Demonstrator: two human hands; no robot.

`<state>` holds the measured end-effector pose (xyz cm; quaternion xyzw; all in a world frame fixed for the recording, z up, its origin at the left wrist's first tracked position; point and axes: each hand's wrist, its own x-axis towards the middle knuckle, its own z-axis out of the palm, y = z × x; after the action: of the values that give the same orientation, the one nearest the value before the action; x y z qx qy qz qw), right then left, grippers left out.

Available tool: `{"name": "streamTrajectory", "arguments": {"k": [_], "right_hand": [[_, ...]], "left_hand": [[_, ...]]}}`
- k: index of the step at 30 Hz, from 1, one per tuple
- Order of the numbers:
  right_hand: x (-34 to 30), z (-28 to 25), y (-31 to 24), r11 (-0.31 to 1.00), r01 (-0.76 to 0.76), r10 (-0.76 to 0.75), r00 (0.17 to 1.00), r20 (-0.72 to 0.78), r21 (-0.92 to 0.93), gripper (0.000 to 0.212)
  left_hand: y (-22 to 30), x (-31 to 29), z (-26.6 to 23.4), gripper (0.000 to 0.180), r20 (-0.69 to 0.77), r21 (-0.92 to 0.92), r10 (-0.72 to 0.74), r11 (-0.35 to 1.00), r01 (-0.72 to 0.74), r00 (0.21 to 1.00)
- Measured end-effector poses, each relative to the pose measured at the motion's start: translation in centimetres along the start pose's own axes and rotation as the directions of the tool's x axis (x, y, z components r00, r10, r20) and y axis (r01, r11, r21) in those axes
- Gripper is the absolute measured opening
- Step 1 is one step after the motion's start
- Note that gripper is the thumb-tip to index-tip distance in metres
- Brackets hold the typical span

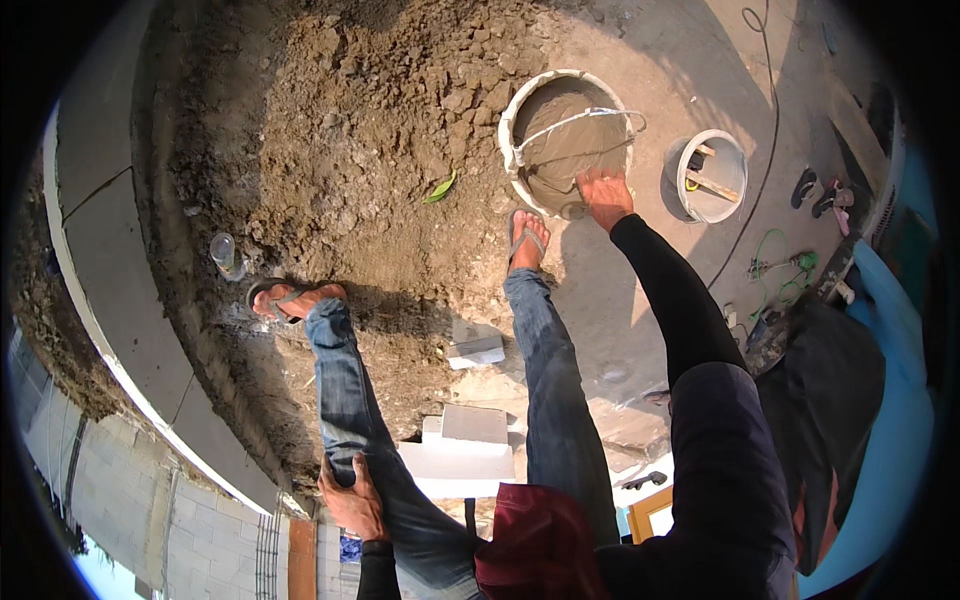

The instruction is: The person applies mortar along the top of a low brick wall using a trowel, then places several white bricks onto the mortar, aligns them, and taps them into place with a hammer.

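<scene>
A pale-rimmed bucket (507, 137) of wet grey-brown mortar (570, 125) stands on the ground ahead, its wire handle (570, 122) lying across the top. My right hand (606, 197) reaches to the bucket's near right side, at the mortar's edge. Its fingers look curled, and what they grip is hidden. A greyish shape shows just left of the hand, too unclear to name. My left hand (354, 500) rests on my left leg near the knee, fingers spread over the jeans (352, 400), holding nothing.
A smaller bucket (742, 172) with wooden-handled tools stands to the right, near a dark cable (775, 110). A green-cased power tool (800, 262) lies farther right. Loose soil (350, 130), a clear plastic cup (224, 250) and light blocks (475, 424) lie leftward and nearby. A low grey wall (110, 240) curves along the left.
</scene>
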<state>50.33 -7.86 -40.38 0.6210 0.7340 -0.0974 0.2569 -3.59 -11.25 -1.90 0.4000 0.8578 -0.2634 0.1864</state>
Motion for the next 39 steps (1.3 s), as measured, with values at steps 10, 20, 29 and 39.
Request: {"name": "streamTrajectory", "arguments": {"k": [10,20,29,39], "right_hand": [[-5.9,0.7,6.3,0.75,-0.097,-0.028,0.984,0.177,0.654,0.047],[-14.2,0.4,3.1,0.556,-0.276,0.261,0.954,0.15,0.784,0.047],[-8.7,-26.9,1.0,0.393,-0.024,0.24,0.968,-0.078,0.919,0.038],[16.3,-56.7,-2.1,0.469,0.238,0.109,0.94,-0.323,0.851,0.041]], "left_hand": [[1.6,-1.1,0.5,0.077,-0.059,0.045,0.071,0.997,-0.068,0.996],[3.3,-2.9,-1.2,0.082,-0.128,-0.23,0.25,0.934,-0.274,0.96],[8.8,-5.6,-10.4,0.08,-0.158,-0.432,0.312,0.832,-0.35,0.937],[18.2,4.4,-13.9,0.092,-0.108,-0.221,0.19,0.952,-0.21,0.976]]}}
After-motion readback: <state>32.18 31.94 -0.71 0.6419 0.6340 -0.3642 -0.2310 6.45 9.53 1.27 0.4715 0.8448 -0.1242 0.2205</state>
